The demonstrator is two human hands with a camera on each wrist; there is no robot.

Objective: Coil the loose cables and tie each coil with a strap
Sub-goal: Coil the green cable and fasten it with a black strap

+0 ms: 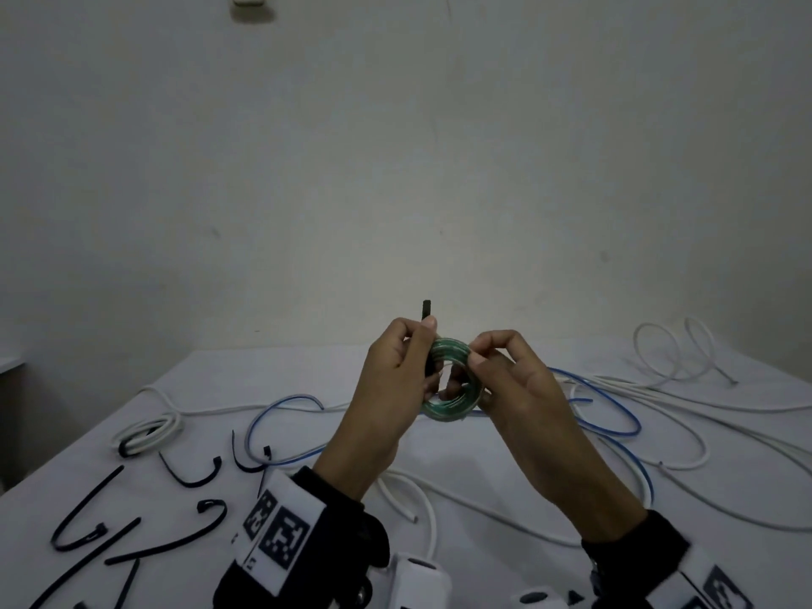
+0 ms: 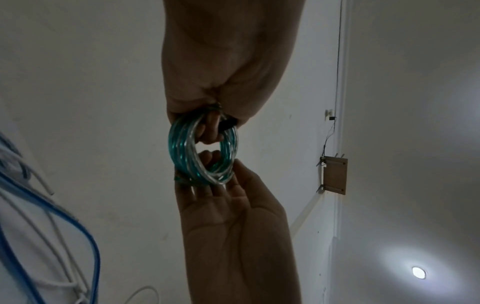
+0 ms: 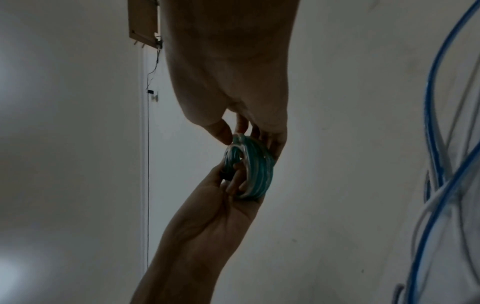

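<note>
Above the table I hold a small coil of green and clear cable (image 1: 444,410) between both hands. My left hand (image 1: 417,349) grips the coil's left side together with a black strap (image 1: 425,309), whose end sticks up past the thumb. My right hand (image 1: 476,356) pinches the coil's upper right rim with thumb and forefinger. In the left wrist view the coil (image 2: 182,152) hangs between the left hand (image 2: 221,82) above and the right hand (image 2: 233,205) below, the strap (image 2: 227,124) dark beside it. The right wrist view shows the coil (image 3: 259,176) edge-on.
Loose blue cable (image 1: 615,428) and long white cables (image 1: 659,397) sprawl over the white table (image 1: 483,441), mostly right of my hands. A tied white coil (image 1: 149,432) lies at the left. Several black straps (image 1: 88,520) lie near the front left edge.
</note>
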